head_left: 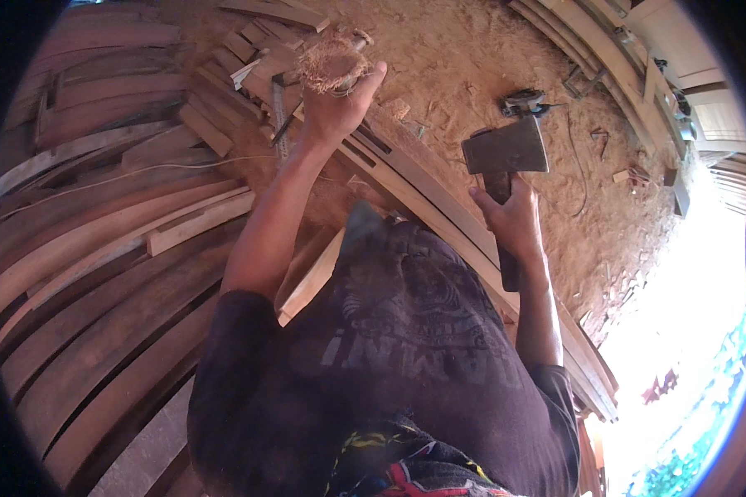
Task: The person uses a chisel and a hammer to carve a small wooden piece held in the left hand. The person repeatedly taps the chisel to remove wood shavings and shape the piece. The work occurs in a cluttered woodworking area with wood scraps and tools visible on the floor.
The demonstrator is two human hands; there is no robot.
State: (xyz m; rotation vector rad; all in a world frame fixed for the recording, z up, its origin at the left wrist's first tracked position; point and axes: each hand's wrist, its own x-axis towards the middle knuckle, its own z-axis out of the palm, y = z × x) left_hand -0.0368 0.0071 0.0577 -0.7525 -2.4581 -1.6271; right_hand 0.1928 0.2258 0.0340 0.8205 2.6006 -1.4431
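Item 1: rough, rounded clump of reddish-brown, coconut-husk-like fibre (pixel 333 66), raised in the left hand (pixel 340 112). Location: upper left of centre, above sawdust-strewn brown floor and wood scraps, well apart from item 2. Grip: curled around the near side, thumb along the right edge; other fingers mostly hidden, firmness impossible to tell. Handling, by judgement: light, springy outside, perhaps stiffer within; coarse enough not to slip, apt to shed strands. Best held low around the sides, fingers away from the upper face.

Item 2: broad, flat, dark-grey metal hatchet head (pixel 510 149) on a straight, dark handle (pixel 508 269), in the right hand (pixel 518 215). Grip: wrapped around the handle just below the head, thumb on its left side. Handling, by judgement: rigid, head-heavy, hardly fragile; best held by the handle, clear of the edges.

Containers: none to be made out; no contents to list. Centre of item 1: reddish, ringed by loose strands, possibly hollow, too blurred to tell.

Adjacent: long, brown, straight-edged wooden beams (pixel 439 190), set diagonally between both hands.
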